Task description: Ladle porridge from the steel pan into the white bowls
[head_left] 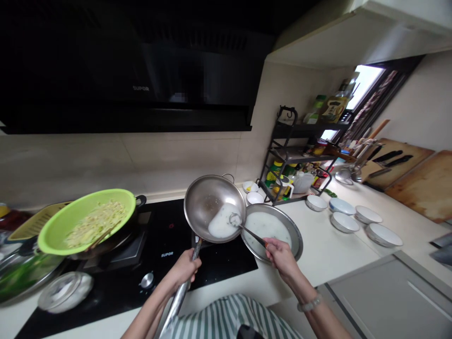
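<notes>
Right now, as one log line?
left hand: holds wok handle; right hand: holds ladle; ladle: head over wok; basin: beside wok, holds white liquid

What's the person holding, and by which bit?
The left grip holds the wok by its long handle; the right grip holds the ladle by its dark handle.

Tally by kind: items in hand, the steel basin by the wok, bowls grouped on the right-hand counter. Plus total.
Wok (left hand): 1
Ladle (right hand): 1
Steel basin: 1
Bowls: 5
Total: 8
</notes>
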`<state>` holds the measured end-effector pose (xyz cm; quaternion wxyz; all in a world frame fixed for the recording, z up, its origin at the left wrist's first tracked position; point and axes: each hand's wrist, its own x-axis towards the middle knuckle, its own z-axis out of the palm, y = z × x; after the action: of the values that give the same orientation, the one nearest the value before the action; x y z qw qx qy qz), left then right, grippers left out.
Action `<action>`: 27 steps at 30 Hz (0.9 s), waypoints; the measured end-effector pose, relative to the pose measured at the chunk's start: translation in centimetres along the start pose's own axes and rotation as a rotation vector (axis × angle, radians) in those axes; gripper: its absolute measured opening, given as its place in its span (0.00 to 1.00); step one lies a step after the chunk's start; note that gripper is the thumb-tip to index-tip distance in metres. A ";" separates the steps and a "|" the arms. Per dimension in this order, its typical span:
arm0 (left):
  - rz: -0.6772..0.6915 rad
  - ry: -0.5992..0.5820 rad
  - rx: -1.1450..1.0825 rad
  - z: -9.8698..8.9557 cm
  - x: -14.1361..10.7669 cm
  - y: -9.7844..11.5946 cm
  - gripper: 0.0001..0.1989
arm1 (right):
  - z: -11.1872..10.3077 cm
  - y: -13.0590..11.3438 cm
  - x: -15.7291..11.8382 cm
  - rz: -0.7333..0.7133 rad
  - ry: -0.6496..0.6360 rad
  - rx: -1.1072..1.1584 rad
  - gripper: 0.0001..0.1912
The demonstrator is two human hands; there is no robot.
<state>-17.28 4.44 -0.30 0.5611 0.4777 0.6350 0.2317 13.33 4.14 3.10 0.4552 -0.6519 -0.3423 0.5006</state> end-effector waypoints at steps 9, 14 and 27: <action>-0.026 0.000 0.016 0.0 0.0 0.3 0.09 | -1.0 -0.5 -0.7 0.056 -0.003 0.079 0.24; -0.022 0.001 0.011 0.0 -0.1 0.2 0.10 | -2.8 -0.9 -1.4 0.073 0.014 0.126 0.26; -0.012 -0.010 0.005 -0.2 0.2 -0.2 0.10 | -9.5 5.5 0.2 -0.482 0.261 -0.542 0.21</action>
<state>-17.50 4.60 -0.49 0.5644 0.4764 0.6357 0.2245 22.53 -0.04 -1.31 0.4106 -0.7077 -0.5449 0.1836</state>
